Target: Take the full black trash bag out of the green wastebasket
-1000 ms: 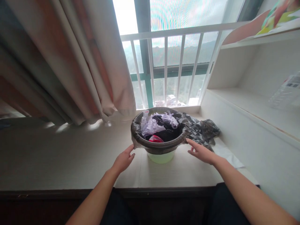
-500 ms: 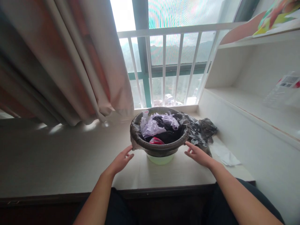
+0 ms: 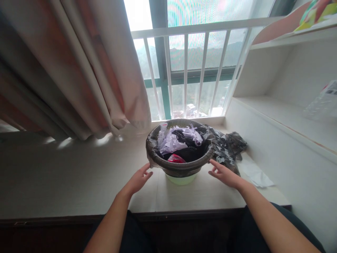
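Observation:
A waste bin (image 3: 180, 177) with a pale green base stands on the white surface before me, lined with a black plastic bag (image 3: 153, 147) folded over its rim. Inside lie crumpled white paper scraps (image 3: 171, 141), dark plastic and a red wrapper (image 3: 176, 158). My left hand (image 3: 139, 178) reaches the bag's edge at the bin's left side, index finger stretched out and thumb apart. On the opposite side, my right hand (image 3: 223, 174) has its index fingertip against the rim, the thumb separate below. Part of the bag spills out to the right, bunched on the surface.
White paper (image 3: 256, 173) lies right of the bin. A white shelf unit (image 3: 284, 119) borders the right side, with a clear plastic package (image 3: 322, 102) on it. Curtains (image 3: 105, 70) hang at left. White railings (image 3: 185, 73) stand before the window behind.
The view has shifted slightly, so the shelf and window sit a little differently in frame. Both hands stay at the bin's sides, with hardly any movement.

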A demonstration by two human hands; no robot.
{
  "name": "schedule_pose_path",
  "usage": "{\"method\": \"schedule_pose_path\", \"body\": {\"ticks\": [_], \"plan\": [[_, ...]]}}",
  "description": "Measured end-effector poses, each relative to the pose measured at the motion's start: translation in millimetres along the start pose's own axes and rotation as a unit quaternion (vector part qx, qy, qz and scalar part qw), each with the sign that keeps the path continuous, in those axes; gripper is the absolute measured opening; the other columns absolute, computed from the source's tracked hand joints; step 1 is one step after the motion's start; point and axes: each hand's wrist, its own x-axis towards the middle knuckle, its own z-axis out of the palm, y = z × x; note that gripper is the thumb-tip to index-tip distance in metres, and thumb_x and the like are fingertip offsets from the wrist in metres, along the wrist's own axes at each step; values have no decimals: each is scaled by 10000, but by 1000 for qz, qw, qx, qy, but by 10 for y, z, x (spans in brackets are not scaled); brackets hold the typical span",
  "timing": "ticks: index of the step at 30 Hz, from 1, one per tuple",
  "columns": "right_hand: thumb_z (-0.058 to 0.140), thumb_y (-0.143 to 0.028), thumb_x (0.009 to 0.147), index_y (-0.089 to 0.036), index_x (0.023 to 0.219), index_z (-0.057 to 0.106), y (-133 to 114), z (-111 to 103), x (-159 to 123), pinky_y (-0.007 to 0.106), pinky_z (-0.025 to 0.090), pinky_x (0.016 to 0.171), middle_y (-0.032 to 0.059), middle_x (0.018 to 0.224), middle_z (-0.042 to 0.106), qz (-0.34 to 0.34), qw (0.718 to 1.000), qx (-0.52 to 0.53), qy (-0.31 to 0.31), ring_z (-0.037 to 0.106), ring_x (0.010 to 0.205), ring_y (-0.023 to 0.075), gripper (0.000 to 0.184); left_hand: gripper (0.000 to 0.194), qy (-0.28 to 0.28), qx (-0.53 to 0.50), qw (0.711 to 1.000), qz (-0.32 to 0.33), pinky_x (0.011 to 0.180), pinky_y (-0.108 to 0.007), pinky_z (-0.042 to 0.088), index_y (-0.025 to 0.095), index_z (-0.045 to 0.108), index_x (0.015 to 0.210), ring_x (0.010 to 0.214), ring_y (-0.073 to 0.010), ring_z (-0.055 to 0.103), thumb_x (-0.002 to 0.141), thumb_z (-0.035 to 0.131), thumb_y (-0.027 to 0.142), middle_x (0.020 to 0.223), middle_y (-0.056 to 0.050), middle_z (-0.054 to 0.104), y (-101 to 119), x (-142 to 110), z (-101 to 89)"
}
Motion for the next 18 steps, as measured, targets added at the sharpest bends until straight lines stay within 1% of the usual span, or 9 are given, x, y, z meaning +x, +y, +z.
{"method": "schedule_pose_path", "body": {"ticks": [3, 6, 9, 13, 18], "plan": [[554, -570, 905, -201, 1609, 387, 22, 13, 15, 388, 546, 856, 87, 1039, 721, -6, 1000, 5, -13, 657, 847, 241, 812, 613, 3, 0, 1000, 1, 895, -375, 542, 198, 532, 1497, 902, -226, 691, 939, 523, 455, 1426, -121, 646, 9, -3, 2], [550, -564, 910, -192, 1615, 368, 23, 18, 19, 391, 543, 874, 90, 1047, 719, -6, 1000, 10, -21, 668, 870, 245, 817, 603, 8, 1, 1000, 0, 890, -376, 545, 200, 548, 1480, 899, -230, 695, 935, 525, 458, 1395, -116, 665, 25, -6, 4], [556, -557, 911, -200, 1620, 361, 15, 17, 16, 382, 548, 852, 86, 1026, 719, -5, 1000, 12, -26, 678, 880, 251, 817, 598, 10, -1, 1000, 0, 883, -377, 549, 204, 549, 1478, 903, -233, 700, 937, 525, 459, 1387, -116, 668, 29, -1, 5], [566, -551, 913, -228, 1624, 360, 24, 19, 18, 372, 548, 815, 73, 995, 722, -7, 1000, 6, -17, 674, 846, 245, 807, 601, 7, 1, 1000, -1, 905, -390, 546, 201, 537, 1487, 919, -237, 697, 946, 519, 463, 1405, -125, 654, 5, 10, 9], [561, -542, 921, -232, 1623, 362, 26, 20, 23, 375, 544, 833, 62, 987, 717, -10, 1000, -1, -12, 665, 834, 237, 793, 613, 7, -2, 1000, -5, 931, -397, 541, 218, 506, 1514, 937, -233, 692, 953, 519, 465, 1427, -120, 638, -28, 12, 15]]}}
